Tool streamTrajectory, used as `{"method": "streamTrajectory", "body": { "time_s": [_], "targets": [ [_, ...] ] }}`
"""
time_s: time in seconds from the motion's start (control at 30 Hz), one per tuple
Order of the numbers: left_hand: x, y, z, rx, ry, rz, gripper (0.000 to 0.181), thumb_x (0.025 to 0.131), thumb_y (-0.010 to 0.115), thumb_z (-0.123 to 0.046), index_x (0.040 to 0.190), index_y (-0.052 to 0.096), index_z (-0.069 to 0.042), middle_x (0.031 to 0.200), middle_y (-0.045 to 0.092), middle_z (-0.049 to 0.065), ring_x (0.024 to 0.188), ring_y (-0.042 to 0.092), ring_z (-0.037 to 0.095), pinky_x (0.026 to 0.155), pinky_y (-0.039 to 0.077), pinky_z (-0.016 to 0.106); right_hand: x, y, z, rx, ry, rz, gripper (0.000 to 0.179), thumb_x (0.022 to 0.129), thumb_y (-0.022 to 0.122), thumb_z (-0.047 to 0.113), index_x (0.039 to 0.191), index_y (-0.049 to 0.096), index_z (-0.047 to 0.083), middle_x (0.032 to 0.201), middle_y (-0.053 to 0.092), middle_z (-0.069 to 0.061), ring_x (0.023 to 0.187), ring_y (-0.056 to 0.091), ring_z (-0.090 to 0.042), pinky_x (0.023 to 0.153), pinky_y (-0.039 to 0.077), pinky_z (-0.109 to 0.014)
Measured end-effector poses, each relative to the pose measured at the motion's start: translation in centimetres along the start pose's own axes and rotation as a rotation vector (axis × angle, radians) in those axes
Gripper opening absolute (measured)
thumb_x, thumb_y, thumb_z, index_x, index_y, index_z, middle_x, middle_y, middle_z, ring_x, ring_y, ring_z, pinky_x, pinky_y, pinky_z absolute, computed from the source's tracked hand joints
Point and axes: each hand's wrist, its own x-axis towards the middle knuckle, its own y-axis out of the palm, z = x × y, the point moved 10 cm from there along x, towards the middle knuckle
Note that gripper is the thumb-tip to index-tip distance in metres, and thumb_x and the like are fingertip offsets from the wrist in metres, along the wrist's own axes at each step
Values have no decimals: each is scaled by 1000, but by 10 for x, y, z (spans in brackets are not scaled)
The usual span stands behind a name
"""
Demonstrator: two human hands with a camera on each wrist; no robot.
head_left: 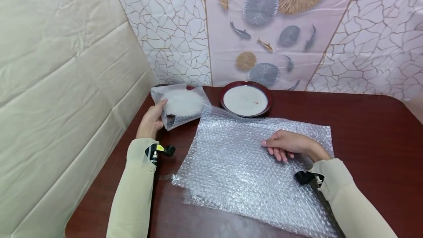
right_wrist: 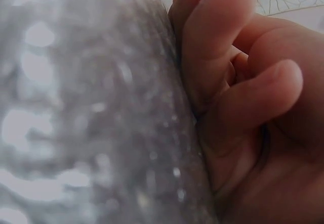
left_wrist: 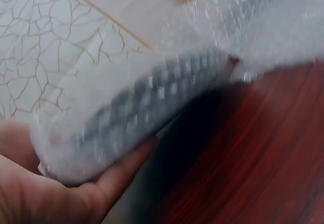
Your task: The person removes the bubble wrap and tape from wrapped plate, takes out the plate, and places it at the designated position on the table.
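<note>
At the table's back left, my left hand (head_left: 152, 119) grips the near-left edge of a bubble-wrapped plate (head_left: 185, 103), thumb on top. The left wrist view has the wrapped plate (left_wrist: 162, 92) tilted, with fingers (left_wrist: 124, 171) beneath it and a dark gap between it and the table. A large sheet of bubble wrap (head_left: 244, 168) lies spread over the middle of the table. Over its right part is my right hand (head_left: 286, 144), fingers loosely curled and holding nothing; in the right wrist view its fingers (right_wrist: 217, 47) are against the bubble wrap (right_wrist: 101, 107).
A white plate with a dark red rim (head_left: 224, 96) stands at the back, just behind the sheet's far edge. A small clear strip (head_left: 166, 177) sticks out at the sheet's left edge. The dark red table (head_left: 370, 139) meets patterned wall covering (head_left: 172, 28) behind and a cream panel (head_left: 59, 94) on the left.
</note>
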Motion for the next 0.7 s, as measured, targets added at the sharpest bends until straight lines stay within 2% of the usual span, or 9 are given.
{"method": "streamTrajectory", "body": {
  "time_s": [0.17, 0.3, 0.4, 0.53, 0.7],
  "targets": [
    [2, -7, -2, 101, 70, -77, 55, 111, 47, -20, 160, 32, -1, 156, 42, 10, 134, 47, 17, 116, 40, 32, -1, -1, -2, 2, -9, -14, 47, 111, 54, 39, 78, 65, 6, 59, 64, 0, 43, 55, -7, 40, 37, -17],
    [-3, -9, -8, 103, 139, -160, 54, 109, 47, -15, 158, 33, 3, 155, 42, 11, 135, 47, 19, 113, 43, 31, -1, -1, -4, 8, -4, -10, 47, 112, 53, 37, 79, 65, 6, 59, 65, -1, 43, 56, -8, 39, 37, -17],
    [-8, -10, -15, 23, 184, -190, 54, 108, 46, -11, 158, 32, 4, 158, 42, 13, 138, 46, 20, 113, 43, 31, -1, -1, -3, 4, -6, -10, 47, 112, 52, 37, 79, 65, 6, 59, 66, -1, 43, 56, -7, 39, 36, -18],
    [-19, -11, -30, -114, 232, -200, 54, 108, 42, -9, 159, 30, 2, 160, 41, 13, 140, 45, 20, 114, 42, 30, 1, -2, -2, 6, -8, -12, 47, 112, 53, 37, 79, 64, 7, 59, 66, -1, 42, 56, -7, 39, 36, -18],
    [-34, -5, -49, -184, 274, -188, 52, 108, 42, -9, 158, 32, 0, 157, 44, 11, 140, 46, 20, 114, 42, 31, -1, -2, -3, 16, 9, -3, 47, 112, 52, 36, 78, 64, 8, 59, 66, 0, 42, 56, -6, 39, 36, -18]
  ]
}}
